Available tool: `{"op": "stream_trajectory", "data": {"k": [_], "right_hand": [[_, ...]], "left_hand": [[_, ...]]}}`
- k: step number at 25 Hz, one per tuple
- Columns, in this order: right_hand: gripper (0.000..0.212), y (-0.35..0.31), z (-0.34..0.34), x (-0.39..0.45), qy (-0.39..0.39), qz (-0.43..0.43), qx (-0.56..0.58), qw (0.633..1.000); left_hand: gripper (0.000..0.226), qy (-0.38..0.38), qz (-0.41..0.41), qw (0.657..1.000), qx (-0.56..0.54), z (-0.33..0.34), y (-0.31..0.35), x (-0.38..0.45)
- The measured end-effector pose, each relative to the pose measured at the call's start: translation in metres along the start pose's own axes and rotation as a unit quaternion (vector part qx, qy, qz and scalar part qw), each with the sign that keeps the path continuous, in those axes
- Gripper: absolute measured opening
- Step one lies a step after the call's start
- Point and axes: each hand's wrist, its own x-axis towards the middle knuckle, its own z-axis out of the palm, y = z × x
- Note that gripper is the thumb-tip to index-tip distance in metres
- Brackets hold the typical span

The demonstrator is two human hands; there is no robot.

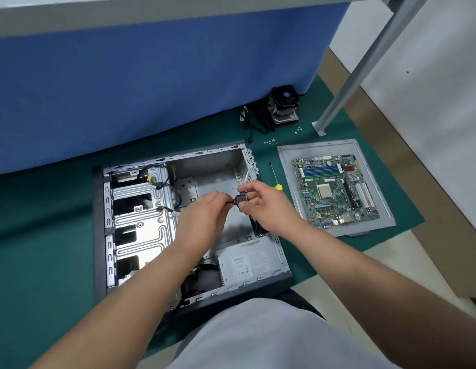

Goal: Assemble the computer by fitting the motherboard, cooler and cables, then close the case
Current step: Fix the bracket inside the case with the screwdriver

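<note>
Both hands meet above the middle of the open computer case (178,227), which lies on its side on a green mat (40,235) on the floor. The right hand (263,206) is closed around a small dark connector (240,198); the thumb and the bent fingers pinch its grey end, and the other fingers are curled in toward the palm. The left hand (202,217) is also nearly closed, with its fingertips gathered on the thin black cable end that comes out of the same connector, so the two hands hold one piece between them (what kind of plug it is, I cannot tell). Under the hands the floor of the case is bare metal. At the near right corner of the case sits the grey power supply (248,265), and along the left side is the metal drive cage (138,222) with a few loose wires near its far end. The motherboard (335,190) is not in the case; it lies flat on a grey side panel (287,166) on the mat, to the right of the case. Between the case and this panel lies a screwdriver (274,174) with a yellow handle. The cooler (283,105) stands farther away, near the blue partition (151,75), with its black cables (258,121) beside it, and some small white screws (270,142) are scattered on the mat close by.
</note>
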Motion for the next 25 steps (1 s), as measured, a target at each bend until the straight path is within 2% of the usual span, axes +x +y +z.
{"op": "stream_trajectory", "data": {"k": [4,7,8,10,12,14,16,19,20,25], "right_hand": [[0.028,-0.001,0.001,0.001,-0.017,-0.006,-0.052,0.998],[0.029,0.004,-0.016,0.007,0.041,-0.052,-0.085,0.994],[0.026,0.008,-0.026,0.010,0.070,-0.042,-0.065,0.995],[0.022,0.027,-0.041,0.015,0.096,0.033,-0.016,0.995],[0.022,0.054,-0.043,0.019,0.059,0.139,-0.002,0.989],[0.023,0.080,-0.035,0.020,-0.005,0.237,0.040,0.971],[0.023,0.097,-0.026,0.017,-0.055,0.291,0.089,0.951],[0.030,0.113,-0.017,0.017,-0.090,0.307,0.124,0.939],[0.033,0.115,-0.014,0.017,-0.090,0.305,0.132,0.939],[0.038,0.132,-0.005,0.025,-0.093,0.304,0.166,0.933]], "left_hand": [[0.033,-0.058,-0.036,0.998,-0.003,0.010,0.000,-0.006],[0.028,-0.100,-0.119,0.987,-0.037,0.018,-0.006,-0.005],[0.026,-0.129,-0.151,0.979,-0.048,0.021,-0.007,-0.003],[0.018,-0.203,-0.214,0.953,-0.073,0.030,-0.009,0.003],[0.006,-0.253,-0.270,0.923,-0.102,0.043,-0.010,0.013],[0.009,-0.286,-0.307,0.900,-0.113,0.058,-0.011,0.022],[0.013,-0.309,-0.360,0.868,-0.150,0.071,-0.011,0.028],[0.014,-0.317,-0.462,0.788,-0.255,0.087,-0.010,0.034],[0.014,-0.319,-0.471,0.774,-0.277,0.089,-0.009,0.034],[0.025,-0.357,-0.443,0.766,-0.299,0.105,-0.008,0.037]]}}
